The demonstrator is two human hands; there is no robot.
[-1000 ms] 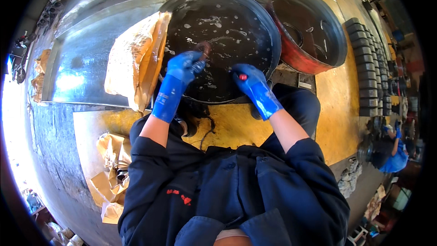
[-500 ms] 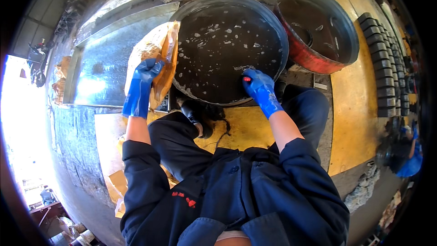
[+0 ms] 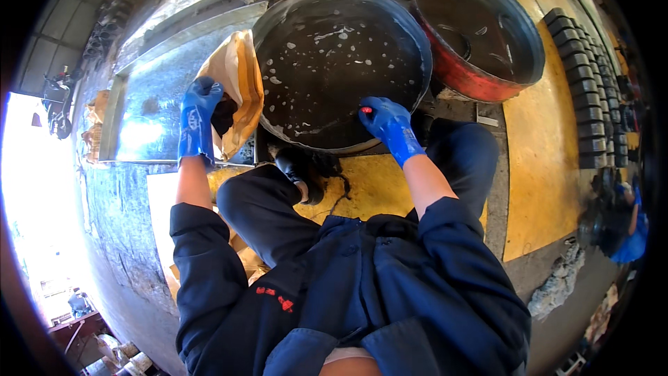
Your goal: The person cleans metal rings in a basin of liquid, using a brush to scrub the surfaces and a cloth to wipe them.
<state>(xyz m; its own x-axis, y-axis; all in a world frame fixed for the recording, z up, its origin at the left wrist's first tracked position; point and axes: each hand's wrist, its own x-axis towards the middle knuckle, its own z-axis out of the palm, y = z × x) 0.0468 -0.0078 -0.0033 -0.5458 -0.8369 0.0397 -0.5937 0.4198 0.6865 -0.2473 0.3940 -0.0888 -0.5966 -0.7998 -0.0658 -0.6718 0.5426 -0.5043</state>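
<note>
My left hand, in a blue rubber glove, is closed on the edge of a yellow-brown paper bag. The bag stands tilted at the left rim of a large round tub, and a dark patch shows between its pale folds and my glove. Dark liquid with scattered patches of white foam fills the tub. Over the tub's near right side, my right hand, gloved the same way, is closed around an object with a red end. The rest of that object is hidden by the fist and the dark liquid.
A second round tub, red outside, holds dark liquid at the right. A shallow metal tray lies left. Black ribbed blocks line the far right, near yellow boards. Another person in blue is at the right edge.
My left hand has shifted left and slightly up, and the paper bag's folds have spread, showing the dark patch. My right hand has moved slightly left and up in the picture, still closed.
</note>
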